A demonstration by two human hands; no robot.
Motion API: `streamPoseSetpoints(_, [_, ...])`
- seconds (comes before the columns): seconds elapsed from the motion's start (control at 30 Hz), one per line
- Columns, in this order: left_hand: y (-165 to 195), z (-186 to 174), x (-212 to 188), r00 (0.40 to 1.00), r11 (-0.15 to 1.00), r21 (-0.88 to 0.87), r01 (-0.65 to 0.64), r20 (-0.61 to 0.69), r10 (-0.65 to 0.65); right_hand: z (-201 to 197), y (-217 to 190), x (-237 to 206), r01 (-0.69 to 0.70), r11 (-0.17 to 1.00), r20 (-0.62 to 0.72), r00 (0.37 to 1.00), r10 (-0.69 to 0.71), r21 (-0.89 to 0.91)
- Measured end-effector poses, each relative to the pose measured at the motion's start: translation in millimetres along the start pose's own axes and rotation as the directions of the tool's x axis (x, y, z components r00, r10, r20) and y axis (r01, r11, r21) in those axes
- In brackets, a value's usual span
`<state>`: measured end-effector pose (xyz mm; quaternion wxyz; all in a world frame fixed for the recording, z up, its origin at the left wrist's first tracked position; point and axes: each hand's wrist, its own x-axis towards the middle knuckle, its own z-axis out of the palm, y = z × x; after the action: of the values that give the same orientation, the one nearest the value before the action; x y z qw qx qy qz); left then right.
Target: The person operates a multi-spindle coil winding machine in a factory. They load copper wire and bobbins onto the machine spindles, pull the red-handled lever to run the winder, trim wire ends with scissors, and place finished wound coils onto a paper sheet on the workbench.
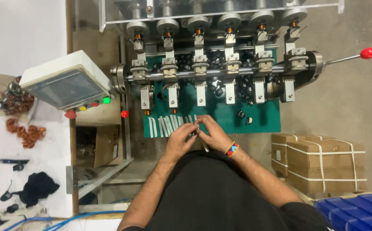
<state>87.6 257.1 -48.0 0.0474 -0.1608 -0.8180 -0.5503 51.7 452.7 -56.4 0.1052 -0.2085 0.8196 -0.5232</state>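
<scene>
Both my hands meet at the front edge of a green work surface under a coil winding machine with several spindles. My left hand and my right hand pinch a small metal part between their fingertips. A colourful beaded bracelet sits on my right wrist. Several white strips lie on the green surface just left of my hands. Small black parts lie scattered on the green surface to the right.
A control box with red, yellow and green buttons stands at left. A lever with a red knob sticks out at right. Strapped cardboard boxes and blue bins sit lower right. Copper coils lie on a white table at left.
</scene>
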Motion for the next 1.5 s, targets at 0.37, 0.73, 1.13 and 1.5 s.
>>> streamPoseSetpoints(0.37, [-40, -31, -1, 0.695, 0.257, -0.665, 0.701, 0.558, -0.453, 24, -29, -42, -0.071, 0.977, -0.286, 0.958, 0.011, -0.2])
streamPoseSetpoints(0.73, [-21, -38, 2, 0.875, 0.851, -0.279, 0.445, 0.339, -0.346, 23, -34, -27, -0.293, 0.947, -0.414, 0.852, 0.321, 0.133])
streamPoseSetpoints(1.13, [0, 10, 8, 0.987, 0.989, 0.065, 0.131, 0.085, -0.137, -17, -54, -29, -0.016, 0.958, -0.145, 0.989, -0.027, -0.286])
streamPoseSetpoints(1.5, [-7, 25, 47, 0.844, 0.881, 0.133, 0.455, -0.382, -0.378, -51, 124, -39, -0.334, 0.696, -0.027, 0.911, 0.412, -0.635])
